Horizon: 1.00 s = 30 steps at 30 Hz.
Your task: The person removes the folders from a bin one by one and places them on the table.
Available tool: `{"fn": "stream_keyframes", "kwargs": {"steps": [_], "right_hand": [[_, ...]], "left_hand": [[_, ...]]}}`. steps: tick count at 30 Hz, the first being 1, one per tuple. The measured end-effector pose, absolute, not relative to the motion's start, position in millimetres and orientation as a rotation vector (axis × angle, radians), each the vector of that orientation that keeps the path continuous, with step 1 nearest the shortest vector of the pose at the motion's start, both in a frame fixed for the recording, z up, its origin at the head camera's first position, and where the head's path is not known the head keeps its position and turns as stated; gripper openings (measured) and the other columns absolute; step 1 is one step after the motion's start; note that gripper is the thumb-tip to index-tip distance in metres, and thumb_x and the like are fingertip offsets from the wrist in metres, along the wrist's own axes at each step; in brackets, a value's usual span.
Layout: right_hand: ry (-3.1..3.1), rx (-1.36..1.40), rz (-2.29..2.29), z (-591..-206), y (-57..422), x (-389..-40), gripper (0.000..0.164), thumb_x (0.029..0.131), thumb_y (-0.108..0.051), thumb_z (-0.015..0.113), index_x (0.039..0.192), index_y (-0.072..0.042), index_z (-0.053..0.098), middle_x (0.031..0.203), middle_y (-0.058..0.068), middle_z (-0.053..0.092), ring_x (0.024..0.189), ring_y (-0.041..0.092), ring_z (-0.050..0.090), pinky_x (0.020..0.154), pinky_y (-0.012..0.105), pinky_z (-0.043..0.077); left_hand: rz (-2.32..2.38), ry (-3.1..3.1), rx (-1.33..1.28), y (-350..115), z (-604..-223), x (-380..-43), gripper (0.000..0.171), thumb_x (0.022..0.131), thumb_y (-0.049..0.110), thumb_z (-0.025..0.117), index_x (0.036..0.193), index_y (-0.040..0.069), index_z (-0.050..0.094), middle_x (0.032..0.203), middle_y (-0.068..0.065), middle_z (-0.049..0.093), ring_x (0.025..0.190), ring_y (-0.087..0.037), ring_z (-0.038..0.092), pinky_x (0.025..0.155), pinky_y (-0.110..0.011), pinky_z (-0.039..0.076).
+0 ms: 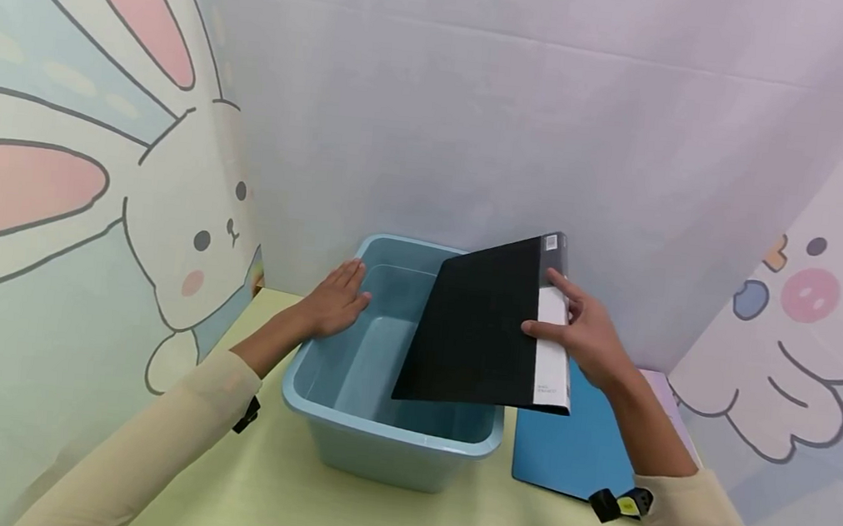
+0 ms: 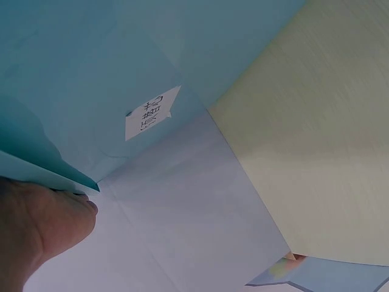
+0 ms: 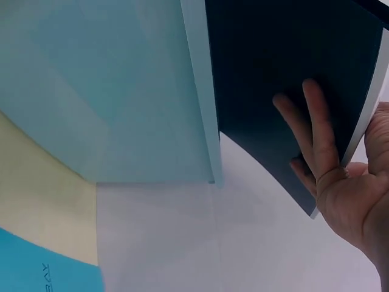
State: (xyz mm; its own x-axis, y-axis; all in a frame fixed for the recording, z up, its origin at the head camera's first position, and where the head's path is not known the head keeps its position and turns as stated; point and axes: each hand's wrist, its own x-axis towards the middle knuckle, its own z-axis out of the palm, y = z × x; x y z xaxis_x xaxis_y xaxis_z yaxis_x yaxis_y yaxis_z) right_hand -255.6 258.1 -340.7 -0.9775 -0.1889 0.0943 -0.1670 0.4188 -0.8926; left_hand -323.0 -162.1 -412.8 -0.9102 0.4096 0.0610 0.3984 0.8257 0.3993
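My right hand (image 1: 587, 332) grips a black folder (image 1: 480, 318) by its spine, which carries a white label strip. The thumb lies on the upper cover, and in the right wrist view several fingers (image 3: 322, 146) spread across the underside. Tilted, the folder hangs over the right part of a light blue plastic basin (image 1: 391, 437), its lower left edge inside the opening. My left hand (image 1: 335, 301) rests on the basin's left rim with straight fingers. From the left wrist, a white paper label (image 2: 152, 114) with handwriting shows on the basin's outer wall.
A blue flat folder or board (image 1: 571, 443) lies on the pale yellow table (image 1: 280, 501) right of the basin, with a light purple item (image 1: 668, 406) partly under it. A whitish curtain (image 1: 418, 129) stands close behind, and cartoon-printed cloth (image 1: 188, 268) hangs at both sides.
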Motion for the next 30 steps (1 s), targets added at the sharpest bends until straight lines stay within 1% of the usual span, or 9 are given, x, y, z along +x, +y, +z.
{"fn": "stream_keyframes", "kwargs": {"steps": [2, 4, 7, 10, 12, 18, 24, 30], "right_hand": [[2.61, -0.323, -1.685, -341.8, 263.9, -254.5, 0.1, 0.104, -0.01, 0.081, 0.183, -0.023, 0.02, 0.156, 0.034, 0.053, 0.096, 0.015, 0.077, 0.08, 0.028, 0.068], [2.571, -0.325, -1.734, -343.3, 270.4, -253.9, 0.099, 0.105, -0.01, 0.079, 0.183, -0.022, 0.019, 0.152, 0.031, 0.056, 0.094, 0.013, 0.08, 0.08, 0.029, 0.069], [2.506, -0.352, -1.812, -346.4, 280.9, -252.5, 0.099, 0.106, -0.008, 0.078, 0.183, -0.022, 0.018, 0.143, 0.016, 0.063, 0.096, 0.011, 0.082, 0.081, 0.031, 0.07], [2.418, -0.382, -1.905, -350.1, 292.8, -250.5, 0.097, 0.106, -0.004, 0.076, 0.183, -0.022, 0.019, 0.134, 0.0, 0.066, 0.097, 0.012, 0.084, 0.079, 0.034, 0.071], [2.362, -0.402, -1.957, -353.1, 301.0, -248.8, 0.097, 0.106, -0.002, 0.075, 0.183, -0.022, 0.02, 0.132, -0.005, 0.068, 0.098, 0.013, 0.084, 0.079, 0.035, 0.071], [2.269, -0.409, -2.058, -363.4, 324.8, -244.2, 0.093, 0.107, 0.002, 0.072, 0.182, -0.023, 0.024, 0.135, -0.01, 0.072, 0.098, 0.014, 0.086, 0.078, 0.037, 0.071], [2.229, -0.398, -2.116, -375.6, 349.5, -240.3, 0.088, 0.108, 0.002, 0.069, 0.181, -0.027, 0.028, 0.141, -0.016, 0.072, 0.102, 0.013, 0.086, 0.078, 0.037, 0.071], [2.197, -0.407, -2.154, -389.3, 375.6, -234.4, 0.085, 0.11, 0.004, 0.064, 0.181, -0.029, 0.031, 0.138, -0.016, 0.077, 0.1, 0.014, 0.087, 0.077, 0.035, 0.071]], "left_hand": [[0.633, 2.976, 0.65, -161.2, -412.2, -322.9, 0.072, 0.122, 0.031, 0.027, 0.174, -0.016, 0.008, 0.187, -0.033, 0.002, 0.177, -0.052, 0.001, 0.145, -0.063, 0.005], [0.626, 2.976, 0.646, -160.6, -411.1, -322.2, 0.073, 0.122, 0.032, 0.027, 0.174, -0.015, 0.008, 0.187, -0.033, 0.002, 0.177, -0.052, 0.001, 0.145, -0.063, 0.005], [0.615, 2.978, 0.636, -160.1, -410.5, -322.1, 0.073, 0.122, 0.032, 0.027, 0.174, -0.015, 0.008, 0.187, -0.033, 0.002, 0.177, -0.052, 0.001, 0.145, -0.063, 0.005], [0.627, 2.976, 0.635, -159.4, -409.9, -321.7, 0.073, 0.122, 0.032, 0.028, 0.174, -0.016, 0.008, 0.187, -0.034, 0.002, 0.176, -0.052, 0.002, 0.145, -0.063, 0.005], [0.63, 2.975, 0.634, -158.8, -410.1, -322.4, 0.073, 0.122, 0.031, 0.028, 0.174, -0.016, 0.008, 0.187, -0.033, 0.003, 0.177, -0.052, 0.003, 0.145, -0.063, 0.005], [0.624, 2.982, 0.64, -157.6, -411.0, -323.7, 0.072, 0.122, 0.03, 0.029, 0.173, -0.017, 0.009, 0.187, -0.034, 0.003, 0.176, -0.053, 0.004, 0.145, -0.063, 0.006], [0.621, 2.983, 0.622, -157.7, -410.8, -322.6, 0.073, 0.121, 0.031, 0.027, 0.173, -0.016, 0.008, 0.187, -0.034, 0.002, 0.176, -0.053, 0.003, 0.145, -0.063, 0.005], [0.622, 2.979, 0.6, -156.9, -410.6, -322.1, 0.073, 0.122, 0.032, 0.027, 0.174, -0.015, 0.007, 0.187, -0.033, 0.001, 0.177, -0.052, 0.002, 0.145, -0.063, 0.004]]}}
